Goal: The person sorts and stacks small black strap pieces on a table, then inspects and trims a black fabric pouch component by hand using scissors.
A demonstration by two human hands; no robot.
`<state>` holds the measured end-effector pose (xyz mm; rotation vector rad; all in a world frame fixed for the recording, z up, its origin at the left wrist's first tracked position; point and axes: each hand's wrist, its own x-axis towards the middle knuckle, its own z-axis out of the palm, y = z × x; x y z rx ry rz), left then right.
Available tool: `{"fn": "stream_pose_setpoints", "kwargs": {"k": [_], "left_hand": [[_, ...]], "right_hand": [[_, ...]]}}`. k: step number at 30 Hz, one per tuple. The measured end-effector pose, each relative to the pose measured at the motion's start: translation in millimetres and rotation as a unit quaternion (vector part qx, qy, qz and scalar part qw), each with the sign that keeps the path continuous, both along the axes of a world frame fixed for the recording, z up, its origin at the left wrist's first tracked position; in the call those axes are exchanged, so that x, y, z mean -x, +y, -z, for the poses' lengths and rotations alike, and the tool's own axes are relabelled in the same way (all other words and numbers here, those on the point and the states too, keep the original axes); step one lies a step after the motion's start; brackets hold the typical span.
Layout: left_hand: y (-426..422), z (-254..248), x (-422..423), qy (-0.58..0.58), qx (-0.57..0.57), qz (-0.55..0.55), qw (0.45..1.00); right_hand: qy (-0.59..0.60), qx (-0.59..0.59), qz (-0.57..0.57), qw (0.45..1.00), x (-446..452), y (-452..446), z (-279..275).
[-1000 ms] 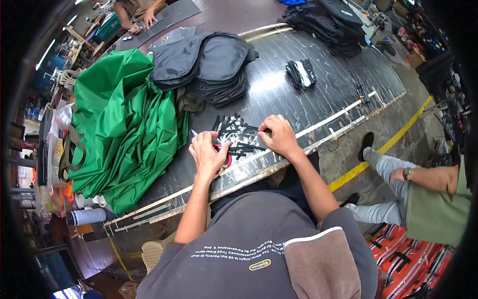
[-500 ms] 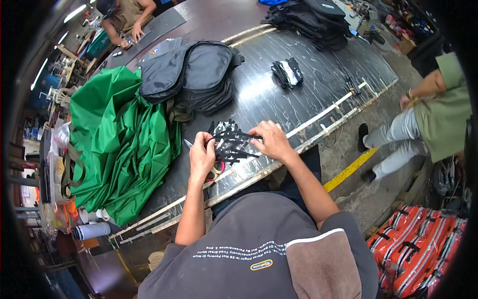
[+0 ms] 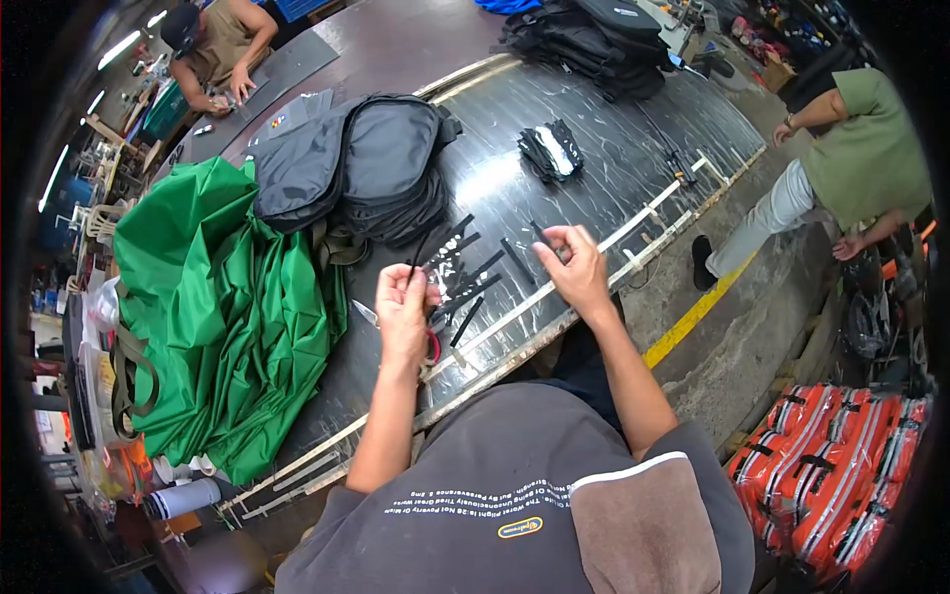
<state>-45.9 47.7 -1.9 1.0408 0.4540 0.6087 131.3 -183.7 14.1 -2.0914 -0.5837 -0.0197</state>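
Above the table's near edge, my left hand (image 3: 404, 309) pinches a thin black strip (image 3: 414, 259) between thumb and fingers. To its right, my right hand (image 3: 576, 267) is closed with a short dark strip (image 3: 538, 232) sticking out from its fingertips. Between the hands lies a loose spread of black strips (image 3: 478, 279), with small white patches among them. A pair of scissors (image 3: 432, 346) rests partly hidden under my left hand, its red handle showing below the wrist and its blade poking out to the left.
Crumpled green fabric (image 3: 213, 327) covers the table's left side, beside stacked black backpacks (image 3: 386, 158). A bundle of black strips (image 3: 550, 151) lies farther back. More black bags (image 3: 594, 45) sit at the far end. One person works across the table; another walks at right, near orange packs (image 3: 831, 475).
My hands have moved apart, the right one going right with a strip. The strips between them now lie more spread out. The person at right has shifted.
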Motion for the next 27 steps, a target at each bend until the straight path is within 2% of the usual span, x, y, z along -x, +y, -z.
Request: {"fn": "stream_pose_setpoints", "kwargs": {"k": [1, 2, 4, 5, 8, 11, 15, 16, 17, 18, 21, 22, 24, 27], "left_hand": [[-12.9, 0.9, -6.3, -0.009, 0.016, -0.007, 1.0], [-25.8, 1.6, -12.0, -0.017, 0.032, -0.015, 0.999], [-44.9, 5.5, -18.9, -0.033, 0.039, -0.008, 0.999], [-50.1, 8.3, -20.0, -0.031, 0.046, -0.008, 0.998], [-46.2, 10.9, -14.2, 0.007, 0.102, 0.03, 0.994], [-39.7, 8.0, -8.3, 0.049, 0.143, 0.049, 0.987], [-28.5, 2.6, -0.6, 0.088, -0.01, -0.025, 0.996], [-19.3, 5.6, 5.6, 0.123, -0.088, -0.014, 0.988], [-10.4, 6.5, 8.8, 0.131, -0.261, -0.048, 0.955], [-6.1, 6.4, 10.6, 0.135, -0.424, -0.08, 0.892], [-14.8, -31.0, 13.3, 0.169, -0.557, -0.08, 0.809], [-15.8, -32.6, 11.5, 0.153, -0.549, -0.051, 0.82], [-21.7, -19.5, 3.7, 0.102, -0.379, -0.047, 0.918], [-18.2, -23.7, 10.9, 0.114, -0.152, 0.089, 0.978]], "right_hand": [[0.085, -0.091, -0.024, 0.992, 5.4, 7.8, 10.1], [0.228, -0.185, -0.085, 0.952, 10.0, 14.0, 18.8], [0.272, -0.288, -0.113, 0.911, 30.7, 30.2, 25.7], [0.239, -0.235, -0.083, 0.938, 39.0, 31.4, 23.7], [0.275, -0.347, -0.078, 0.893, 40.6, 41.4, 31.5], [0.307, -0.39, -0.088, 0.864, 40.8, 41.1, 29.4], [0.329, -0.413, -0.11, 0.842, 35.4, 36.1, 25.2], [0.34, -0.421, -0.109, 0.834, 34.7, 35.7, 22.9], [0.357, -0.425, -0.114, 0.824, 33.9, 33.1, 20.3], [0.363, -0.423, -0.118, 0.822, 35.5, 33.3, 18.6], [0.386, -0.427, -0.145, 0.805, 47.0, 38.4, 15.8], [0.417, -0.421, -0.157, 0.79, 54.1, 39.9, 15.4], [0.421, -0.371, -0.189, 0.806, 64.0, 40.8, 17.6], [0.383, -0.395, -0.17, 0.818, 71.9, 38.1, 6.4]]}}
